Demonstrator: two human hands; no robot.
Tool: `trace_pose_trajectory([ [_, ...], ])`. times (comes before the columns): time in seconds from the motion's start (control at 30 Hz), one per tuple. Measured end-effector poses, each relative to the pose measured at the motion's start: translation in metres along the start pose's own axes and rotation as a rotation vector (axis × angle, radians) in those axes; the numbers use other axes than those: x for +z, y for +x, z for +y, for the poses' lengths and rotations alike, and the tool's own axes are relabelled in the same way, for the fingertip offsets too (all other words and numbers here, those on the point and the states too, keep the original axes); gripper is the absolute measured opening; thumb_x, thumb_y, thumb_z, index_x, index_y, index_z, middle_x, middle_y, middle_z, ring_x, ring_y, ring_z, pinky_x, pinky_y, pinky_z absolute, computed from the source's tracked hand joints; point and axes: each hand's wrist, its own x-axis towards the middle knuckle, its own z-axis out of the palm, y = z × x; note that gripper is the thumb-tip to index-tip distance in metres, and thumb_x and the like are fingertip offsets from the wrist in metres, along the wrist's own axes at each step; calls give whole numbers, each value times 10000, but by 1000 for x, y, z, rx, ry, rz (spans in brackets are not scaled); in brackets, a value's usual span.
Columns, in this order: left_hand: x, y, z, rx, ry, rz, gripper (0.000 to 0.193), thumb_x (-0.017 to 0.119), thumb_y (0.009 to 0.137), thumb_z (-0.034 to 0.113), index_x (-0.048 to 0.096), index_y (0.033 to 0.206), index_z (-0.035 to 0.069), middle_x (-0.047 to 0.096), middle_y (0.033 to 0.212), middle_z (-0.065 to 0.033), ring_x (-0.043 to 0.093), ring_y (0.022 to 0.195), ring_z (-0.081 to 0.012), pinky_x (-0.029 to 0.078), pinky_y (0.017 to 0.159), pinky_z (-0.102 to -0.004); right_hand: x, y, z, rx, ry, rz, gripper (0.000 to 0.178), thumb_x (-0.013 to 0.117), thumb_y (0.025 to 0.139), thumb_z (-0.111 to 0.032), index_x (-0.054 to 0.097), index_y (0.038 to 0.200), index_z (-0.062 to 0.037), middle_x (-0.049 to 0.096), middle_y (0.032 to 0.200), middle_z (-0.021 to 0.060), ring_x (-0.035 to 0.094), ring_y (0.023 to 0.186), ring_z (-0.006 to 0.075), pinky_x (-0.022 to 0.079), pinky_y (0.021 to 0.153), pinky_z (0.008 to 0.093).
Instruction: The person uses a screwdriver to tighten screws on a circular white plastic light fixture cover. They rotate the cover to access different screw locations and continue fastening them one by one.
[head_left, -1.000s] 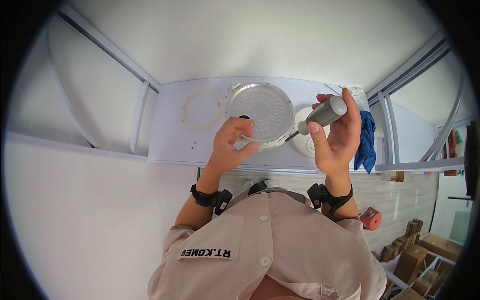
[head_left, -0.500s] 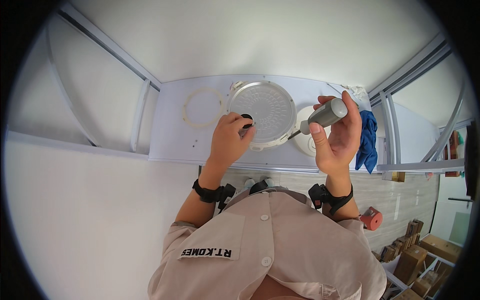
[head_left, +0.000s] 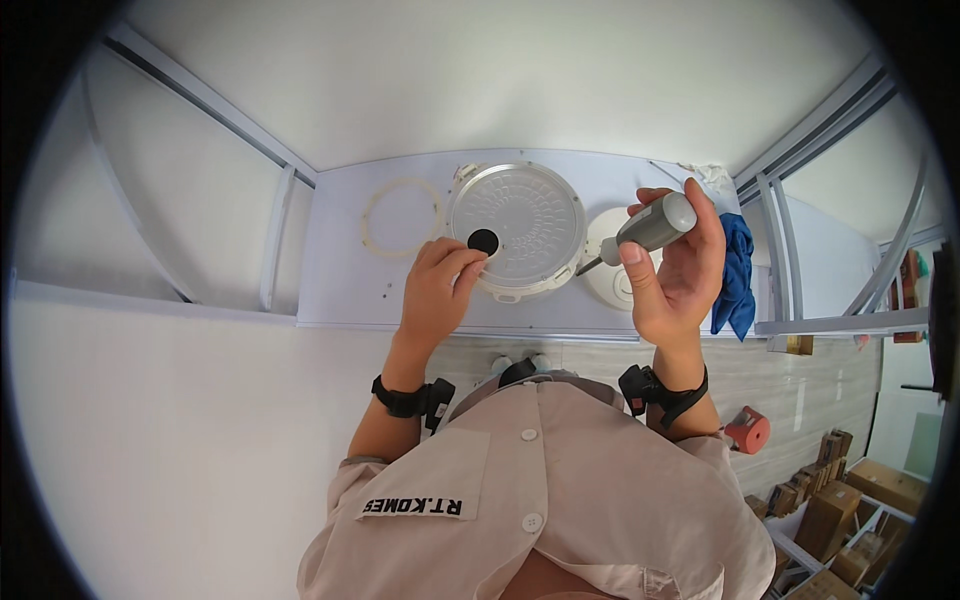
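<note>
A thin black disc (head_left: 483, 242) is pinched at its edge between the thumb and fingers of my left hand (head_left: 435, 292). It is held over the near left part of a round, silvery lid plate (head_left: 530, 212) with a dimpled pattern and a white rim. My right hand (head_left: 678, 280) grips a grey-handled screwdriver (head_left: 657, 224), whose dark shaft slants down and left toward the plate's right rim. Whether the tip touches the rim, I cannot tell. Beneath the screwdriver and my right hand, a white round cover (head_left: 612, 287) is partly hidden.
A cream ring (head_left: 366, 228) lies on the white table (head_left: 335, 275) left of the plate, with small dark screws (head_left: 387, 291) nearer me. On the right, a blue cloth (head_left: 737, 275) hangs by the table's edge. Cardboard boxes (head_left: 828, 520) stand lower right.
My left hand has drawn back slightly to the left, tilting the black disc so its flat face shows. The right hand with the screwdriver has barely moved.
</note>
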Motion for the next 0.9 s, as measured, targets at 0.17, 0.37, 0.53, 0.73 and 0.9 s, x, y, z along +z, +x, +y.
trace_pose_trajectory([
  [0.17, -8, -8, -6, 108, 53, -22, 71, 836, 935, 82, 805, 999, 80, 779, 1118, -31, 723, 984, -269, 604, 807, -397, 5, 2, 2, 17, 46, -21, 768, 810, 996, -27, 425, 1656, 44, 676, 1370, 191, 701, 1279, 302, 561, 1081, 434],
  [0.37, 1, -10, -22, 206, 95, 26, 102, 866, 899, 107, 800, 975, 96, 810, 1107, 13, 745, 963, -243, 631, 780, -373, 5, 1, -3, 385, 247, -296, 749, 629, 1029, 52, 367, 1729, -7, 577, 1509, 166, 617, 1365, 247, 570, 1074, 423],
  [0.53, 11, -18, -27, 221, 82, 70, 137, 881, 870, 87, 798, 979, 99, 806, 1097, -9, 740, 912, -261, 614, 745, -391, 22, -6, -2, 428, 237, -284, 747, 680, 1077, -91, 349, 1743, -22, 594, 1409, 147, 604, 1257, 217, 620, 1000, 403],
  [0.73, 18, -23, -28, 295, 119, 100, 125, 894, 865, 173, 802, 946, 148, 751, 996, 29, 693, 828, -209, 553, 706, -371, 18, -4, -5, 391, 266, -261, 731, 650, 1074, 8, 354, 1741, -24, 568, 1514, 148, 607, 1383, 252, 618, 1014, 392],
  [0.9, 23, -24, -16, 357, 171, 135, 141, 910, 841, 211, 796, 917, 178, 724, 938, 60, 653, 786, -175, 481, 697, -349, 17, -7, -2, 356, 259, -252, 726, 676, 1083, -44, 360, 1736, -12, 558, 1542, 154, 607, 1391, 256, 617, 995, 379],
])
